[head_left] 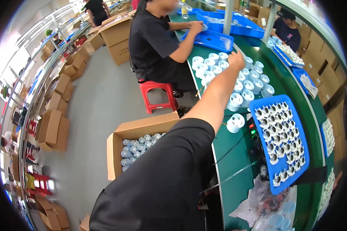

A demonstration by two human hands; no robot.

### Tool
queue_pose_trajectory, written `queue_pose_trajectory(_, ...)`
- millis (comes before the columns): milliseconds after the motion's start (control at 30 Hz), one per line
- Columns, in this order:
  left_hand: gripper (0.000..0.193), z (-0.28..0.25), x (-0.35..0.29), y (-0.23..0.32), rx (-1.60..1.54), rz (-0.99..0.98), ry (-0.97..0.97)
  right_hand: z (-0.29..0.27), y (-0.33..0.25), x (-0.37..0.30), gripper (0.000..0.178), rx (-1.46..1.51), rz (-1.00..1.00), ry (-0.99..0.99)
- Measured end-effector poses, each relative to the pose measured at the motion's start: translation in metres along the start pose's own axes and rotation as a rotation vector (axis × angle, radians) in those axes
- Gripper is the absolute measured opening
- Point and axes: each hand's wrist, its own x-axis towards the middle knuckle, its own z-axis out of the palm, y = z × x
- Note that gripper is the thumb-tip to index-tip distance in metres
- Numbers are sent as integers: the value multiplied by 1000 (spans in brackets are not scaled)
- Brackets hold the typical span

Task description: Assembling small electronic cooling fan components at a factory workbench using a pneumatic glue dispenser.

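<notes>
- Near side of the blue parts tray (277, 167): pale-blue cups (275, 220) beside a crumpled sheet (254, 198).
- In the tray: rows of white parts with dark round centres (273, 158); gaps toward its near end.
- Just left of the tray: control box (253, 131), red and green lights; one upright cup with white insert (235, 122).
- Well left of the tray: open carton (113, 156) of bluish clear cups (141, 140), partly behind the sleeve (154, 173).
- Beyond the tray, leftward: white-topped cups (248, 85) upright on the green surface (229, 204). Left hand (236, 61) among the farther ones, cups close on both sides; right hand out of view. Grip: fingers curled, cannot tell if holding anything.
- Farther beyond the tray: co-worker's hands (196, 27), shallow blue tray (219, 45), blue bin (212, 27) with clear pieces.
</notes>
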Motion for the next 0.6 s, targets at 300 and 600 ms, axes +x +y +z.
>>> queue_pose_trajectory(300, 14, -53, -75, 68, -370, 520, 156, -3, -7, -5, 42, -102, 94, -28)
queue_pose_trajectory(600, 29, -143, -441, 86, -1170, 520, -1033, -3, 15, 7, 26, 392, 266, 45)
